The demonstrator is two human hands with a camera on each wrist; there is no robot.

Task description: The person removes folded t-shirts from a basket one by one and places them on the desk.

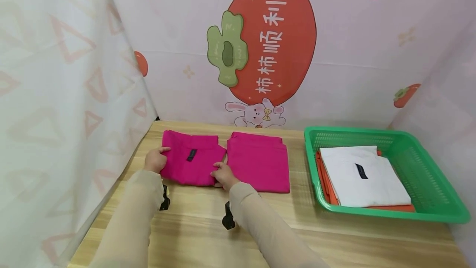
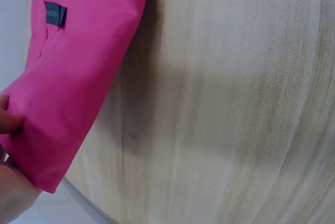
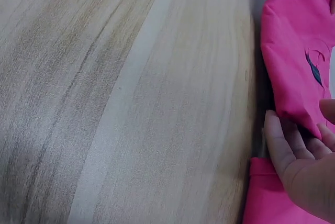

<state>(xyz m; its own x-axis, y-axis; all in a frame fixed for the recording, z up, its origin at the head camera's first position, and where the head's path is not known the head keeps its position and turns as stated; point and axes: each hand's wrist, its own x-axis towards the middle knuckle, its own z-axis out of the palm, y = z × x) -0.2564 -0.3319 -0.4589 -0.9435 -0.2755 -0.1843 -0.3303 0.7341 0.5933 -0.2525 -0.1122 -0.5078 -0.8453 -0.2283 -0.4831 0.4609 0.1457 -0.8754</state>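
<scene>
In the head view a folded pink garment [image 1: 191,171] with a small black label lies at the left of the table, between my two hands. My left hand [image 1: 155,160] pinches its left edge, with the thumb on top; the left wrist view shows this corner lifted a little off the wood. At the opposite edge my right hand [image 1: 225,175] holds the garment, fingers [image 3: 285,145] under the cloth and thumb above. Directly to the right lies a second folded pink garment [image 1: 258,166], flat on the table and close to my right hand.
A green plastic basket [image 1: 317,191] stands at the right of the table. Inside it a folded white garment [image 1: 366,183] with a black label lies on orange cloth [image 1: 327,183]. Printed fabric [image 1: 334,94] hangs behind the wooden table [image 1: 193,226] and along its left side.
</scene>
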